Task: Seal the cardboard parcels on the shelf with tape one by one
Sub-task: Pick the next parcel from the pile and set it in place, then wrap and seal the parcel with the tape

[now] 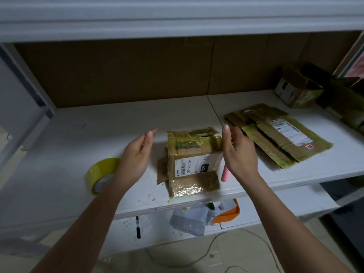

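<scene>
Cardboard parcel (194, 161) frame centre on shelf (82, 134), between left hand (137, 154) and right hand (239, 152); both flat-fingered, empty, not touching. Tape roll (101, 174) lower left. Parcel close to front edge; bare shelf left.

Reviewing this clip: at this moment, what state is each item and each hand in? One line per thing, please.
Left hand: open, fingers straight, left of the parcel, holding nothing.
Right hand: open, at the parcel's right side; contact unclear.
Cardboard parcel: on the shelf, near flap folded out flat, old tape on it.
Tape roll: tilted on the shelf, untouched.
Flattened cardboard: lying flat on the right.
Small box: far right, top flaps open.
Pink item: partly hidden behind the right wrist.
</scene>
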A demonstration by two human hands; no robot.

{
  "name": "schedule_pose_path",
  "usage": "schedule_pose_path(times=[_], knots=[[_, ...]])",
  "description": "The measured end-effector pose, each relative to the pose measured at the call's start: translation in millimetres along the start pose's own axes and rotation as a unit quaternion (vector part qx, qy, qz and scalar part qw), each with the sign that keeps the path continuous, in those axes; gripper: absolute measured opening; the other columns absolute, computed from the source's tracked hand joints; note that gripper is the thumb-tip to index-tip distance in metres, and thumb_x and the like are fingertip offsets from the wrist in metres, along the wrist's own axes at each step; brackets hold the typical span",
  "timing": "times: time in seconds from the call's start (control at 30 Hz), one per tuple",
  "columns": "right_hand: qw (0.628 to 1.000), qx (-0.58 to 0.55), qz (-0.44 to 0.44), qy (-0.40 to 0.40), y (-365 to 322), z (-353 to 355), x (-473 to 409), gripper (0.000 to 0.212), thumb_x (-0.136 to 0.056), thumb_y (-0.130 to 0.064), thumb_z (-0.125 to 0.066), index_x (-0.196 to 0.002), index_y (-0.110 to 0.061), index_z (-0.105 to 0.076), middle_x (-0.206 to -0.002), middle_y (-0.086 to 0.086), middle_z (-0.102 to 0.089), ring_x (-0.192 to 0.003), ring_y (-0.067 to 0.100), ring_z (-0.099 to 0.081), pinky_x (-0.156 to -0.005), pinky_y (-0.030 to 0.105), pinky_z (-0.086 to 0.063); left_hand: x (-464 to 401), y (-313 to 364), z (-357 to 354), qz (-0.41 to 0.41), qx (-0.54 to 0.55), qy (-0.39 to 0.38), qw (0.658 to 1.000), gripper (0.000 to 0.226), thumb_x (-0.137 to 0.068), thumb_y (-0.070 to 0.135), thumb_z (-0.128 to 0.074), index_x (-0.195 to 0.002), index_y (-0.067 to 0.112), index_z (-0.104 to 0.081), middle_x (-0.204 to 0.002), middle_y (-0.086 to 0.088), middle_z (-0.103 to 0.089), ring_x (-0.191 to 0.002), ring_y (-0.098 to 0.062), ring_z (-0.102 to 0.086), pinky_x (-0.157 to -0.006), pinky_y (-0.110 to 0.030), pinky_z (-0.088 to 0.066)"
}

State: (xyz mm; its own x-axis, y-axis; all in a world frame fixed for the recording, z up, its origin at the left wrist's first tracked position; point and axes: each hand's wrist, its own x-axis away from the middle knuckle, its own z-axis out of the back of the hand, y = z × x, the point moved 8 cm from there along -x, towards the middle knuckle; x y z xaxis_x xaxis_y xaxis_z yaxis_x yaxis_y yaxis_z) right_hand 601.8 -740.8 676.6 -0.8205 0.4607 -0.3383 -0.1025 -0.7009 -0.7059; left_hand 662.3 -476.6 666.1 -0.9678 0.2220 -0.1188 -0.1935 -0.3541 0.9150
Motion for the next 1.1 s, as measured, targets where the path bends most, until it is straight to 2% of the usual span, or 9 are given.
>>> schedule_pose_path(times=[0.07, 0.2, 0.27, 0.4, 0.53, 0.67, 0.73, 0.9, 1.1], knots=[[0.999, 0.0, 0.025, 0.027, -21.6, 8.4, -1.3, 0.049, -0.101, -0.051, -0.029, -0.114, -0.017, -0.06, -0.103, 0.003, -0.066, -0.109, 0.026, -0.053, -0.066, 0.03, -0.036, 1.6, 5.0, 21.2, -0.011, -0.007, 0.028, 1.0, 0.046, -0.099, 0.044, -0.041, -0.136, 0.022, -0.055, -0.131, 0.01, -0.057, -0.123, -0.005, -0.054, -0.108, -0.037, -0.045], [0.986, -0.089, 0.138, 0.03, -94.1, 8.7, 11.4, 0.031, -0.101, -0.033, -0.043, -0.116, -0.013, -0.062, -0.105, 0.001, -0.067, -0.101, 0.021, -0.056, -0.071, 0.033, -0.047, 8.0, 7.0, 69.4, -0.035, -0.11, 0.074, 0.991, 0.023, -0.098, 0.02, -0.057, -0.119, 0.023, -0.067, -0.11, 0.013, -0.064, -0.092, 0.021, -0.056, -0.076, 0.004, -0.039], [0.976, -0.137, 0.169, -0.024, -123.7, -14.3, 26.1, 0.023, -0.099, -0.023, -0.049, -0.114, -0.012, -0.063, -0.1, 0.002, -0.069, -0.093, 0.019, -0.061, -0.075, 0.037, -0.052, 13.5, 0.4, 89.8, -0.023, -0.158, 0.092, 0.983, 0.02, -0.095, 0.016, -0.062, -0.113, 0.018, -0.071, -0.108, 0.01, -0.066, -0.093, 0.01, -0.061, -0.077, -0.001, -0.04], [0.946, -0.203, 0.153, -0.202, -155.5, -96.6, 62.6, 0.021, -0.097, -0.006, -0.051, -0.114, -0.01, -0.063, -0.099, 0.005, -0.07, -0.089, 0.011, -0.064, -0.075, 0.012, -0.047, 26.2, -31.5, 107.7, 0.039, -0.242, 0.082, 0.966, 0.029, -0.09, 0.022, -0.069, -0.118, 0.015, -0.07, -0.121, -0.003, -0.067, -0.111, -0.022, -0.061, -0.093, -0.027, -0.043], [0.941, -0.148, 0.051, -0.301, -134.5, -169.0, 73.0, 0.032, -0.097, -0.001, -0.044, -0.123, -0.007, -0.061, -0.118, 0.016, -0.063, -0.113, 0.027, -0.057, -0.098, 0.03, -0.044, 41.2, -64.3, 115.0, 0.095, -0.188, 0.034, 0.977, 0.031, -0.093, 0.025, -0.065, -0.123, 0.017, -0.066, -0.126, -0.006, -0.065, -0.114, -0.026, -0.061, -0.099, -0.043, -0.049], [0.924, -0.037, 0.016, -0.38, -112.5, -213.2, 78.1, 0.051, -0.09, 0.001, -0.043, -0.135, -0.021, -0.055, -0.129, 0.017, -0.049, -0.127, 0.032, -0.039, -0.11, 0.03, -0.032, 51.3, -70.5, 125.5, 0.078, -0.108, 0.042, 0.99, 0.021, -0.093, 0.015, -0.065, -0.111, 0.026, -0.066, -0.108, 0.007, -0.069, -0.101, -0.017, -0.068, -0.082, -0.024, -0.055], [0.906, -0.013, 0.01, -0.423, -104.5, -227.5, 83.2, 0.051, -0.091, -0.002, -0.043, -0.135, -0.026, -0.054, -0.133, 0.013, -0.04, -0.13, 0.031, -0.033, -0.112, 0.026, -0.026, 50.5, -72.2, 125.3, 0.078, -0.084, 0.043, 0.992, 0.021, -0.093, 0.013, -0.065, -0.112, 0.021, -0.067, -0.108, 0.003, -0.071, -0.1, -0.018, -0.068, -0.081, -0.025, -0.055], [0.905, -0.013, 0.035, -0.424, -97.7, -241.9, 80.1, 0.035, -0.093, -0.003, -0.048, -0.113, -0.024, -0.069, -0.114, 0.0, -0.031, -0.121, 0.027, -0.038, -0.1, 0.015, -0.026, 49.5, -75.7, 125.1, 0.089, -0.048, 0.042, 0.994, 0.025, -0.092, 0.011, -0.064, -0.117, 0.014, -0.067, -0.109, -0.004, -0.071, -0.099, -0.02, -0.069, -0.082, -0.033, -0.058], [0.9, 0.052, 0.07, -0.427, -100.5, -250.5, 74.3, 0.024, -0.092, -0.008, -0.053, -0.099, -0.029, -0.062, -0.107, -0.001, -0.038, -0.12, 0.029, -0.043, -0.098, 0.029, -0.034, 49.2, -81.1, 126.3, 0.095, -0.03, 0.043, 0.994, 0.024, -0.093, 0.01, -0.063, -0.115, 0.019, -0.067, -0.109, -0.008, -0.07, -0.1, -0.024, -0.068, -0.084, -0.036, -0.058]])
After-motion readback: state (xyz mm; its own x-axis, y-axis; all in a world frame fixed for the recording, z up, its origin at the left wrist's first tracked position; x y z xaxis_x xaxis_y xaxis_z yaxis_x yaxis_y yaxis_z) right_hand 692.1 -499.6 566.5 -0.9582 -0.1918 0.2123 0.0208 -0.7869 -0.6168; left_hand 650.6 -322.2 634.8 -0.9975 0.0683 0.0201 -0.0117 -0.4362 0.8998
